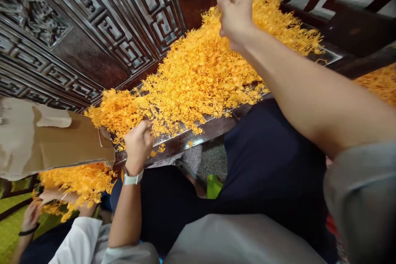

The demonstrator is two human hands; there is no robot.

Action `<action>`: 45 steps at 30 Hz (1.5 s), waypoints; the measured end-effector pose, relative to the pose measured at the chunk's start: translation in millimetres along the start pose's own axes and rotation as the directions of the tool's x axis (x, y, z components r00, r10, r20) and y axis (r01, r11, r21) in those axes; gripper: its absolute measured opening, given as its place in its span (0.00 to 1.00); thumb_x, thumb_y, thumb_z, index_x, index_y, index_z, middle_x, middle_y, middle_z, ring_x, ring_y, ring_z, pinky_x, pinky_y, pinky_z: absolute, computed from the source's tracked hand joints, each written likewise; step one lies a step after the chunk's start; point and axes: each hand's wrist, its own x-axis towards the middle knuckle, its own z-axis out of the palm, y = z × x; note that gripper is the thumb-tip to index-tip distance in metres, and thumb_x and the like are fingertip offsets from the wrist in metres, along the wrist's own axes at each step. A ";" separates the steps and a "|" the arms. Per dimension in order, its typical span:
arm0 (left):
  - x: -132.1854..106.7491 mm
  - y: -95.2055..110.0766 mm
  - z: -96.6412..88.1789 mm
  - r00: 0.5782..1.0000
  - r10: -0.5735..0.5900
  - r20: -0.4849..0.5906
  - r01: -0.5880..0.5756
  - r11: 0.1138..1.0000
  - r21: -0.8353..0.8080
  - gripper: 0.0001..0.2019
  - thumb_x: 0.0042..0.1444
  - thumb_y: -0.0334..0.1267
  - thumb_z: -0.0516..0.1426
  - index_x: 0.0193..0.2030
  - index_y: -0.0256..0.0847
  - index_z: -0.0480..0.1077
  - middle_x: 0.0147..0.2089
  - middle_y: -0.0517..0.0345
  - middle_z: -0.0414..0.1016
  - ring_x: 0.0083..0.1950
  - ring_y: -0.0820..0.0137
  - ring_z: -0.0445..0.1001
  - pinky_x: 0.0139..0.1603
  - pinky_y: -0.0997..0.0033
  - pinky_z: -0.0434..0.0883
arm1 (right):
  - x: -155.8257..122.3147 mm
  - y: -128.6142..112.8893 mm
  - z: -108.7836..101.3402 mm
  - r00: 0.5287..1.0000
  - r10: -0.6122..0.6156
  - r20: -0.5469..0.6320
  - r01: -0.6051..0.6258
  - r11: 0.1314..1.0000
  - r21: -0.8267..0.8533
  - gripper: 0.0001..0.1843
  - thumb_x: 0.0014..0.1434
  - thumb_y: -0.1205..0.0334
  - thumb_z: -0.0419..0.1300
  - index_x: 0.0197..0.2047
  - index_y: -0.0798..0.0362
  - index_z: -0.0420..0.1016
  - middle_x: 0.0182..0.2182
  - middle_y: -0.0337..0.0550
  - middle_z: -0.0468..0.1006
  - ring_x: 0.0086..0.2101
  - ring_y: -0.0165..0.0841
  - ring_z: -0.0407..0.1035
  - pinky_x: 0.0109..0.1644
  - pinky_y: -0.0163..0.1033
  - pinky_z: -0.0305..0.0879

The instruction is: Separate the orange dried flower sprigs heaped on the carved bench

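Observation:
A big heap of small yellow-orange plastic flower pieces covers the dark wooden bench. My right hand is raised over the far part of the heap, its fingers curled closed; whatever they grip is too small or hidden to name. Low at the near left edge of the heap, my left hand is also closed, thumb against the fingers, beside a denser orange clump. What it pinches does not show. A pale watch band circles my left wrist.
Carved dark wooden panels rise behind the bench. A torn cardboard box stands at left. Below it, a co-worker's hands handle more orange pieces. Further orange pieces lie at far right.

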 end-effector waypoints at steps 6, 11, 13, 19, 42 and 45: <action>0.1 -24.6 -3.6 0.991 -0.128 0.035 0.126 0.991 0.052 0.10 0.65 0.32 0.53 0.37 0.41 0.76 0.24 0.59 0.71 0.26 0.70 0.69 0.32 0.71 0.59 | 4.0 19.5 -30.3 0.991 -0.039 -0.132 0.001 0.960 -0.278 0.23 0.77 0.50 0.58 0.66 0.57 0.71 0.75 0.64 0.58 0.69 0.53 0.58 0.68 0.59 0.60; 5.7 -15.4 3.4 0.994 -0.086 0.063 0.081 0.994 0.079 0.12 0.66 0.30 0.52 0.39 0.42 0.76 0.26 0.58 0.71 0.27 0.69 0.69 0.33 0.70 0.59 | 9.8 14.7 -9.5 0.985 -0.125 -0.121 0.075 0.933 -0.351 0.28 0.77 0.53 0.57 0.71 0.62 0.72 0.71 0.66 0.66 0.67 0.55 0.63 0.72 0.58 0.57; 6.7 -9.0 9.4 0.996 -0.018 0.091 0.007 0.993 0.114 0.12 0.65 0.27 0.52 0.39 0.41 0.76 0.26 0.57 0.72 0.28 0.68 0.69 0.34 0.68 0.59 | 1.4 -2.3 7.1 0.984 -0.176 -0.023 0.162 0.943 -0.292 0.26 0.79 0.49 0.50 0.66 0.58 0.75 0.62 0.62 0.75 0.60 0.48 0.70 0.68 0.52 0.64; 8.4 20.8 23.8 0.959 0.145 0.243 -0.202 0.952 0.229 0.14 0.60 0.21 0.53 0.40 0.42 0.77 0.27 0.55 0.74 0.29 0.64 0.70 0.36 0.62 0.59 | -50.5 -60.3 58.1 0.889 -0.359 0.285 0.450 0.800 -0.397 0.38 0.71 0.40 0.58 0.73 0.58 0.64 0.68 0.62 0.68 0.62 0.53 0.66 0.61 0.50 0.67; 10.9 39.4 8.9 0.991 0.133 0.024 -0.131 0.989 -0.066 0.12 0.68 0.25 0.53 0.34 0.42 0.71 0.24 0.61 0.69 0.25 0.71 0.65 0.32 0.67 0.56 | 7.0 -45.5 15.1 0.995 0.014 -0.096 0.015 0.953 0.302 0.34 0.81 0.60 0.54 0.19 0.54 0.66 0.13 0.33 0.59 0.19 0.24 0.53 0.29 0.36 0.47; 10.1 40.8 9.5 0.988 0.151 0.030 -0.148 0.986 -0.076 0.12 0.66 0.23 0.53 0.36 0.42 0.72 0.26 0.60 0.72 0.27 0.71 0.68 0.33 0.67 0.58 | -0.6 -42.9 8.1 0.991 0.086 -0.101 -0.045 0.934 0.354 0.34 0.81 0.60 0.53 0.19 0.54 0.66 0.11 0.31 0.57 0.15 0.23 0.49 0.24 0.37 0.43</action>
